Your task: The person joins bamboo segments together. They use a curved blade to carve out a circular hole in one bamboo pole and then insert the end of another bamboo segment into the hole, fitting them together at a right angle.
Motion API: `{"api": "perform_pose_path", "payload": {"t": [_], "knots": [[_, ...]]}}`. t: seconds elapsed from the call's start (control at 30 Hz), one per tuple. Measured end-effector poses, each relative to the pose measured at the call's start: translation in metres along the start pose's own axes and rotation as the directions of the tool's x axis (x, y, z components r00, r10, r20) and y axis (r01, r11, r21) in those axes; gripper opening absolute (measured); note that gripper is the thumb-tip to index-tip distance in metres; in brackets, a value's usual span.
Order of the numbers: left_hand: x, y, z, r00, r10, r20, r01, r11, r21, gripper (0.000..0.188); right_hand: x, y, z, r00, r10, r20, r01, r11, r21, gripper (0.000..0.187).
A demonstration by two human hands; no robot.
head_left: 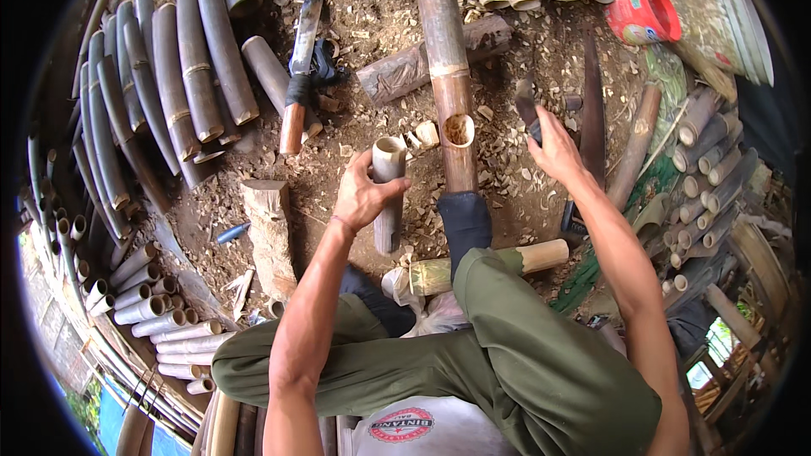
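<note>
As the left hand (361, 196) holds it: the short bamboo tube (388, 224) stands roughly upright, cut mouth facing up, left of the notched pole; whether its base touches the ground cannot be told.
Left fingers: wrapped around the tube's side, thumb across the near face, a grip that leaves the mouth uncovered, seemingly for access.
Right hand (557, 150): fingers closed around the grip of a short dark tool (525, 95), its far end pointing away from the body and clear of the left hand; edge detail too small to judge.
Notched pole (443, 42): laid over a log (393, 76), which apparently serves as a rest to raise it; an oval opening with a pale rim faces up.
Dark-clad foot (465, 221): at the pole's near end, probably bracing it; contact pressure cannot be verified.
Large knife (292, 122): on the ground to the left, wooden handle toward the person, presumably for easy reach.
Wood shavings (511, 173): scattered around the pole, consistent with cutting at this spot.
Bamboo lengths (198, 76): laid side by side at upper left, apparently kept out of the working area.
</note>
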State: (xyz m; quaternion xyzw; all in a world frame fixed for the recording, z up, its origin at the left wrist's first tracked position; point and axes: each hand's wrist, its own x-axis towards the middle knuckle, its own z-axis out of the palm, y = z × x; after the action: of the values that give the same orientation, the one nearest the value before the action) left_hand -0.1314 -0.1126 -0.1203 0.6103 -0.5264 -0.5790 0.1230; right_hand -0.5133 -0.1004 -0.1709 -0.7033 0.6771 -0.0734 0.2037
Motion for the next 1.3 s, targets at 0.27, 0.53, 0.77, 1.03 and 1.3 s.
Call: {"api": "perform_pose_path", "payload": {"t": [0.27,0.53,0.77,1.03,1.3], "knots": [[-0.064,0.097,-0.029,0.873,0.482,0.069,-0.485,0.873,0.048,0.061,-0.106,-0.064,-0.016,0.874,0.021,0.485,0.034,0.994,-0.104,0.042],[-0.033,0.159,0.002,0.744,0.669,0.002,-0.667,0.742,0.072,0.068,-0.242,-0.038,0.032,0.934,-0.238,0.265,0.284,0.947,-0.150,0.076],[-0.021,0.149,0.019,0.692,0.721,-0.026,-0.716,0.691,0.102,0.066,-0.288,-0.006,-0.046,0.938,0.039,0.344,0.001,0.993,-0.114,0.079],[-0.034,0.137,0.025,0.604,0.796,-0.042,-0.784,0.603,0.152,0.064,-0.278,-0.038,-0.188,0.775,0.492,0.396,-0.580,0.803,0.136,0.083],[-0.014,0.147,0.022,0.544,0.837,0.062,-0.824,0.518,0.230,0.062,-0.177,-0.158,-0.181,0.943,-0.081,-0.322,0.283,0.704,0.651,0.089]]}}
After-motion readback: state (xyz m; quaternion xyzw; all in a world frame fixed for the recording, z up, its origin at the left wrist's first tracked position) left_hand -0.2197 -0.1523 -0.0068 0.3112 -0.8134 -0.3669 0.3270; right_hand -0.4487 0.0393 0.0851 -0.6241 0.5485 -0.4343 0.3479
